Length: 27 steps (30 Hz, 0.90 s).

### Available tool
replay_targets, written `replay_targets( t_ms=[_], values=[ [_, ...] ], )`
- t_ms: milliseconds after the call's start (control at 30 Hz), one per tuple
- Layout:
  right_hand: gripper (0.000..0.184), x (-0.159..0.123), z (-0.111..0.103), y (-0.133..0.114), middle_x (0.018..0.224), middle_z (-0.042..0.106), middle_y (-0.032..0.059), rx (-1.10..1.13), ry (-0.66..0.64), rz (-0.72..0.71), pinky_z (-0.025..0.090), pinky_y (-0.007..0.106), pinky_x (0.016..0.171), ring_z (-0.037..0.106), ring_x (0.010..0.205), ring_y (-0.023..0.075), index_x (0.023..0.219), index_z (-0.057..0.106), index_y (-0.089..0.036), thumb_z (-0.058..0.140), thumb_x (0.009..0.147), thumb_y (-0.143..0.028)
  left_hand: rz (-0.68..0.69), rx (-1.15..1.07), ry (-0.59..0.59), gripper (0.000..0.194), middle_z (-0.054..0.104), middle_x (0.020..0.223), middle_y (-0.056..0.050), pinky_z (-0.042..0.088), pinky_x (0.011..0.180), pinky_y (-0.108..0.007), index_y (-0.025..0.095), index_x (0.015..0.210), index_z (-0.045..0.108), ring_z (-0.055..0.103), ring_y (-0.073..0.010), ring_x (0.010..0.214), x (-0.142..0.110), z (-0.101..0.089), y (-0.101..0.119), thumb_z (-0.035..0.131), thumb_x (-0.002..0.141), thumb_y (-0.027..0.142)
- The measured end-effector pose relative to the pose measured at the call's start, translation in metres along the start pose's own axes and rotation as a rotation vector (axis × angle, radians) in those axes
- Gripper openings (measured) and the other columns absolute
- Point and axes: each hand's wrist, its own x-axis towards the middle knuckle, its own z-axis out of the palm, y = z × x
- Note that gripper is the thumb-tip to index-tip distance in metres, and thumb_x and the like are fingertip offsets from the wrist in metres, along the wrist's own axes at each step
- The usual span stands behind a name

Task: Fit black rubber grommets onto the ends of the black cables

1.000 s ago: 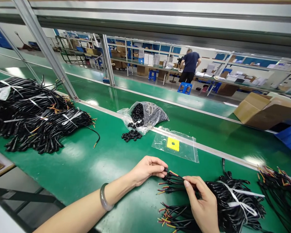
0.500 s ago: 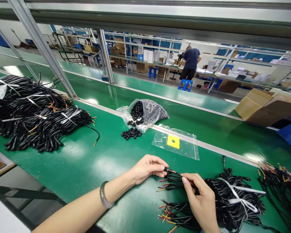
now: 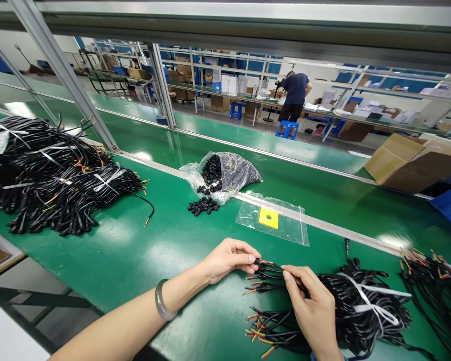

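Observation:
My left hand (image 3: 227, 258) pinches a small black ring (image 3: 256, 261) at its fingertips, right at the coloured wire ends of a black cable (image 3: 270, 271). A grey bangle sits on that wrist. My right hand (image 3: 311, 311) pinches the same cable a little to the right, above a tied bundle of black cables (image 3: 361, 311) with red and yellow wire ends. Both hands hover just over the green table (image 3: 165, 250).
An open plastic bag of small black rings (image 3: 225, 175) spills a little heap (image 3: 204, 205) onto the table. A clear bag with a yellow label (image 3: 268, 218) lies beside it. Big cable bundles (image 3: 48, 175) lie at left, more cables (image 3: 436, 281) at right. A person (image 3: 295, 98) stands far behind.
Both hands have shifted slightly; the right fingers slid a little left along the cable toward the left hand. The view has tilted a bit.

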Motion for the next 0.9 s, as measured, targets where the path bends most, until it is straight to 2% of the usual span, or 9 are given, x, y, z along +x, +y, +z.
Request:
replay_targets(
  t_ms=[267, 533, 900],
  values=[
    [0.02, 0.0018, -0.0024, -0.0018, 0.081, 0.061, 0.0054, 0.019, -0.028, -0.043, 0.042, 0.019, 0.05, 0.051, 0.057, 0.0082, 0.1, 0.069, -0.017, 0.054, 0.092, -0.027, -0.043, -0.094, 0.004, 0.037, 0.069, 0.071, -0.012, 0.057, 0.062, -0.02, 0.004, 0.084, 0.07, 0.067, -0.0143, 0.062, 0.0019, -0.0034, -0.0029, 0.086, 0.058, 0.025],
    [0.018, 0.0019, -0.0032, -0.0031, 0.082, 0.061, 0.0037, 0.021, -0.002, -0.052, 0.041, 0.018, 0.05, 0.053, 0.058, 0.0076, 0.101, 0.068, -0.018, 0.055, 0.091, -0.025, -0.039, -0.072, -0.005, 0.036, 0.069, 0.07, -0.012, 0.057, 0.06, -0.018, 0.005, 0.083, 0.071, 0.067, -0.0138, 0.06, 0.0013, -0.0031, -0.0039, 0.086, 0.058, 0.025],
    [0.018, 0.0029, -0.0061, -0.0037, 0.083, 0.06, 0.0044, 0.034, -0.043, -0.122, 0.043, 0.017, 0.055, 0.055, 0.065, 0.0085, 0.102, 0.069, -0.019, 0.056, 0.09, -0.018, -0.025, -0.051, 0.022, 0.039, 0.07, 0.074, -0.011, 0.057, 0.064, -0.02, 0.005, 0.083, 0.071, 0.067, -0.014, 0.064, 0.001, -0.0034, -0.0044, 0.087, 0.056, 0.027]
  ],
)
